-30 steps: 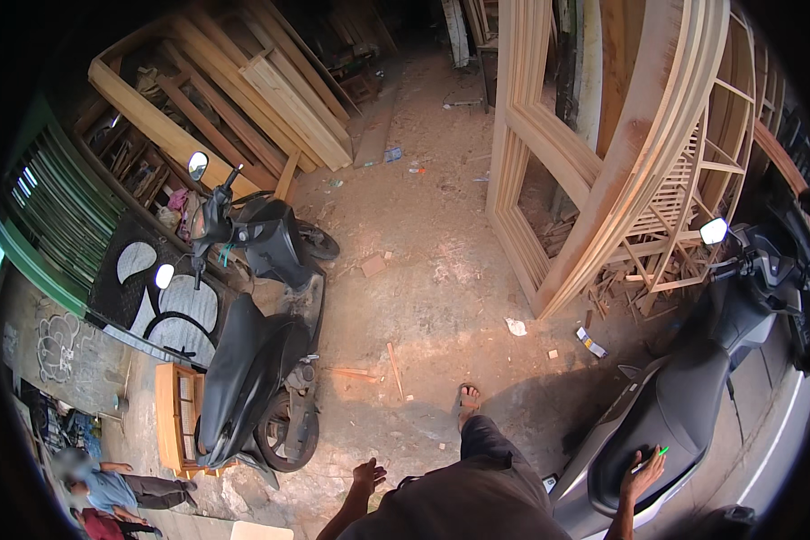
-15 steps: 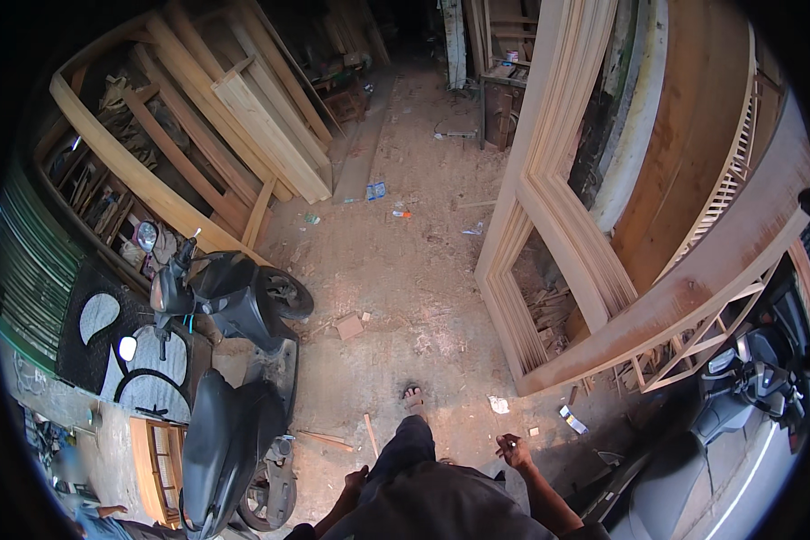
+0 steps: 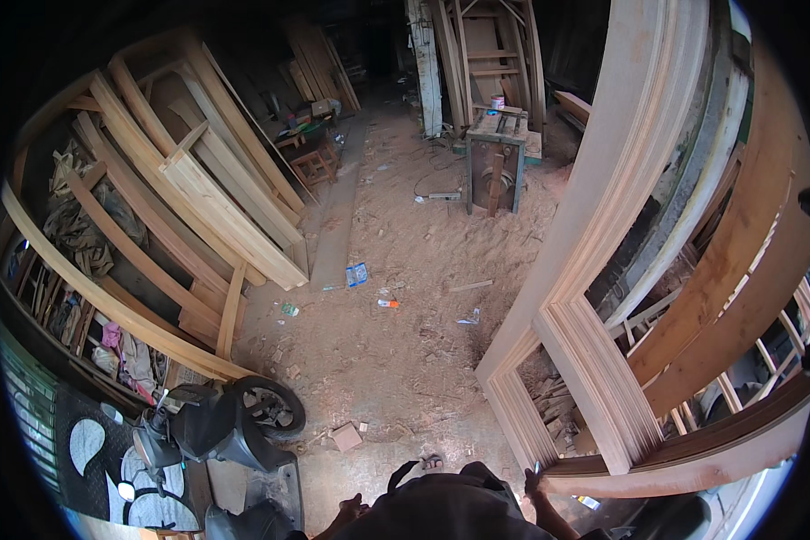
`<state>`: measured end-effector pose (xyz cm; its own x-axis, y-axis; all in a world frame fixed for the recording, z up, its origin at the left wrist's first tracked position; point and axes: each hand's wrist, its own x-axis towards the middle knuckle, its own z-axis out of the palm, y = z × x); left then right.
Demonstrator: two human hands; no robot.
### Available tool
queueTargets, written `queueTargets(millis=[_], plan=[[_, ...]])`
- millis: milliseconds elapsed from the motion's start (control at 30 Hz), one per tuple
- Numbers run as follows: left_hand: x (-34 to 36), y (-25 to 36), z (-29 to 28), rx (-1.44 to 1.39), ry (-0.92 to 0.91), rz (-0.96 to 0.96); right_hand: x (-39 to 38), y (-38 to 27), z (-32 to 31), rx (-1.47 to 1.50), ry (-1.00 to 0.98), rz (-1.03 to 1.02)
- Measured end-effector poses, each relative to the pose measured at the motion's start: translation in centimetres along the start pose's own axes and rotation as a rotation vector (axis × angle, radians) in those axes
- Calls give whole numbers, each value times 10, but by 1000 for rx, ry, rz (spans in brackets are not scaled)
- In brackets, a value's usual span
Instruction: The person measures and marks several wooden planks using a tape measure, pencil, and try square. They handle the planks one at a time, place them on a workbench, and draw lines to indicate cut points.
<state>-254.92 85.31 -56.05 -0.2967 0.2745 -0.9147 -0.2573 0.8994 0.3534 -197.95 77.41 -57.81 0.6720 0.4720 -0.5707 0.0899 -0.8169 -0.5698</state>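
Low in the picture, my left hand (image 3: pixel 354 505) hangs left of my body with its fingers curled in; nothing shows in it. My right hand (image 3: pixel 535 491) is on the other side, fingers closed, with a small pale tip showing at them that is too small to name. It is right beside the lower corner of a wooden door frame (image 3: pixel 594 373) with moulded edges, which leans at the right; whether hand and frame touch, I cannot tell. A curved reddish-brown board (image 3: pixel 693 468) runs along the frame's foot.
A black scooter (image 3: pixel 243 423) stands at the left. Long timber beams (image 3: pixel 229 211) lean behind it. Ahead, a work stand (image 3: pixel 497 162) stands on the dusty floor (image 3: pixel 405 315), among litter and a small square wood piece (image 3: pixel 346 437). More curved boards (image 3: pixel 738 288) lean at right.
My view has moved forward and tilted up, so the scooter and frame sit lower and nearer. My right hand has come close to the frame's lower corner. The right-hand motorbike has mostly left view.
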Motion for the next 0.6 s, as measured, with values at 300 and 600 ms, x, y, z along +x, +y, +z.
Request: queueTargets(millis=[300, 600], plan=[[48, 311, 197, 186, -184, 180, 66, -126, 32, 174, -91, 410], [32, 467, 358, 562, -41, 227, 324, -422, 26, 127, -198, 81]])
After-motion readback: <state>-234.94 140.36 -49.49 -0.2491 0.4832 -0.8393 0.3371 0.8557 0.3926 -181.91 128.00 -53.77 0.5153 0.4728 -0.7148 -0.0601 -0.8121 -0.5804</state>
